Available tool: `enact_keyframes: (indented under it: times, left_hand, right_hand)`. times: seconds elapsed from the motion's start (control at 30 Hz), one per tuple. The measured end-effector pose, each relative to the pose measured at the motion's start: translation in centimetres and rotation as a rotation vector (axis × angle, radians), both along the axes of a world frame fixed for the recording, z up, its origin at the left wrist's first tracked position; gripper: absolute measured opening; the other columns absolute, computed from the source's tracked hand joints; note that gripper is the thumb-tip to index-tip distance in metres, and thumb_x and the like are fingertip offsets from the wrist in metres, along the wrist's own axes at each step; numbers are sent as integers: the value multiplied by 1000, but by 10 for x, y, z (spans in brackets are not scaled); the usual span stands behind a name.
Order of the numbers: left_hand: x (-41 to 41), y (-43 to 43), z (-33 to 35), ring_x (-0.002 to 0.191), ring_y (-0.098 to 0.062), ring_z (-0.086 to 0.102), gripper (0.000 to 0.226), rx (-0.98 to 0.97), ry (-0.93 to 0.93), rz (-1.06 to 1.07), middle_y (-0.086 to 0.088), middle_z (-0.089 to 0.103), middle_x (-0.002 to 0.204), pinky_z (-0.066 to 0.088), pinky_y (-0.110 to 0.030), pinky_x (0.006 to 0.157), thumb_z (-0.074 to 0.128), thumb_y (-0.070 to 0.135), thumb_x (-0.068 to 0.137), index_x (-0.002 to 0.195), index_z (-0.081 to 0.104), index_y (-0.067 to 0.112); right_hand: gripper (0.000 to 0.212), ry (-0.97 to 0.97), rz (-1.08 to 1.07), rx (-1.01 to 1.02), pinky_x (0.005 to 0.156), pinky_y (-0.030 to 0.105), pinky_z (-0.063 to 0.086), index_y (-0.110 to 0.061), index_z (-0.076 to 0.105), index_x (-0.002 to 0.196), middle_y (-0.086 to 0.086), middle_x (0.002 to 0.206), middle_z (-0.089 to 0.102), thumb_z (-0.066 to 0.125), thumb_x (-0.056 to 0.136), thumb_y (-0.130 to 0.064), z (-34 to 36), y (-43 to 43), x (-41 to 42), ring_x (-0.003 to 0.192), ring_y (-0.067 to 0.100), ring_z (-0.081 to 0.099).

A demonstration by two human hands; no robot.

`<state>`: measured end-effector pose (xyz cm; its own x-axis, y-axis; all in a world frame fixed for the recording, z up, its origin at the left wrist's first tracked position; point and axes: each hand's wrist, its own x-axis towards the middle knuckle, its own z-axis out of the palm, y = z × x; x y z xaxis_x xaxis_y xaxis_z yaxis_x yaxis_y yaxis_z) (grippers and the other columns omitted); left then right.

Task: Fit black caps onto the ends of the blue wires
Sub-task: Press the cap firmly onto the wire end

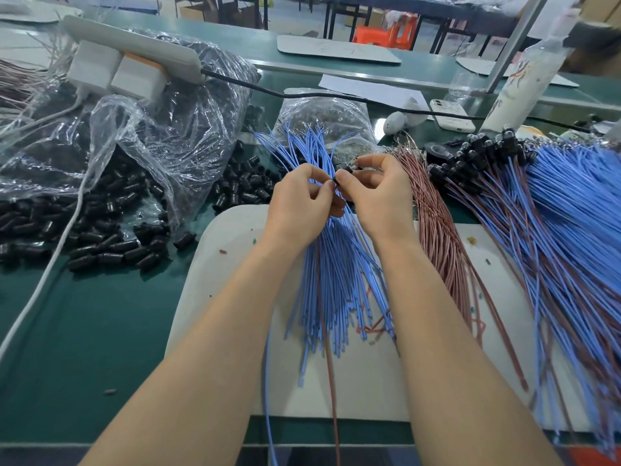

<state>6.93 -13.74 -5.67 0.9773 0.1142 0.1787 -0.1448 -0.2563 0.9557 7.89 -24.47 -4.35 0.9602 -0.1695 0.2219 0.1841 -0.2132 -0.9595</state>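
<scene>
My left hand grips a thick bundle of blue wires that fans out above and below the fist. My right hand pinches a small black cap between thumb and fingers, right against my left thumb. The cap touches a wire end, but my fingers hide the joint. Loose black caps lie in a heap just left of my hands. More caps are spread over the green table at the left.
A white mat lies under the bundle. Pink wires and a big pile of capped blue and pink wires fill the right. Clear plastic bags, a power strip, a phone and a bottle stand behind.
</scene>
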Motion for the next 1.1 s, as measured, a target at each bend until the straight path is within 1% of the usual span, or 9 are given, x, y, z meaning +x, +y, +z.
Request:
enact_keyframes:
  times: [0.1, 0.37, 0.57, 0.7, 0.8, 0.87, 0.93, 1.03, 1.1]
  left_hand:
    - [1, 1, -2, 66, -10, 70, 15, 79, -5, -1, 3, 71, 67, 57, -39, 75, 51, 13, 94, 81, 54, 17]
    - [1, 3, 0, 63, -10, 70, 11, 109, 24, -43, 1, 72, 66, 58, -42, 76, 51, 12, 93, 84, 56, 9]
    - [-2, 6, 5, 64, -8, 69, 16, 173, 12, -93, 2, 72, 66, 57, -38, 75, 50, 13, 93, 78, 53, 16]
    - [-4, 7, 9, 69, -12, 69, 15, 201, 22, -106, 0, 72, 70, 56, -37, 76, 50, 13, 93, 79, 54, 16]
    - [-4, 6, 8, 76, -11, 66, 10, 299, -5, -48, 3, 72, 83, 52, -27, 77, 52, 14, 90, 87, 62, 16]
    - [-3, 7, 7, 70, -2, 56, 12, 355, -40, -1, 9, 68, 91, 42, -14, 66, 56, 18, 90, 96, 66, 19]
    - [-3, 6, 8, 62, 0, 49, 14, 332, -80, 18, 16, 63, 86, 37, -6, 58, 59, 23, 90, 102, 65, 22]
    - [-3, 4, 9, 58, -2, 49, 15, 271, -120, 7, 18, 59, 77, 39, -8, 59, 62, 27, 90, 104, 64, 24]
    - [-3, 2, 9, 56, -3, 50, 12, 260, -120, 7, 17, 60, 77, 40, -9, 56, 62, 24, 90, 102, 64, 24]
  right_hand:
    - [26, -9, -38, -4, 82, 42, 55, -28, 50, 88, 5, 86, 68, 71, 83, -13, 0, -2, 0, 82, 24, 68]
    - [25, -16, -99, 37, 84, 46, 54, -29, 51, 87, 5, 85, 67, 71, 84, -14, 0, -8, 3, 81, 23, 68]
    - [24, -46, -97, 58, 85, 47, 54, -29, 52, 87, 1, 82, 65, 69, 85, -13, -1, -8, 4, 83, 22, 67]
    - [22, -56, -86, 65, 84, 46, 55, -28, 52, 89, -1, 80, 64, 68, 85, -12, -1, -9, 4, 77, 15, 66]
    - [22, -61, -73, 12, 85, 44, 55, -28, 52, 90, -2, 82, 65, 68, 86, -13, 1, -11, 3, 80, 16, 66]
    - [18, -81, -77, -46, 85, 41, 54, -26, 54, 89, -3, 83, 65, 67, 86, -14, 2, -12, 3, 83, 16, 66]
    - [15, -110, -77, -119, 83, 30, 53, -20, 56, 92, -7, 82, 64, 67, 86, -14, 2, -11, 2, 80, 10, 65]
    - [15, -138, -49, -209, 73, 14, 48, -18, 56, 95, -12, 79, 62, 67, 86, -14, 2, -6, 0, 74, 2, 61]
    - [14, -146, -37, -242, 75, 16, 49, -17, 58, 96, -12, 79, 62, 67, 86, -13, 2, -3, -1, 76, 5, 62]
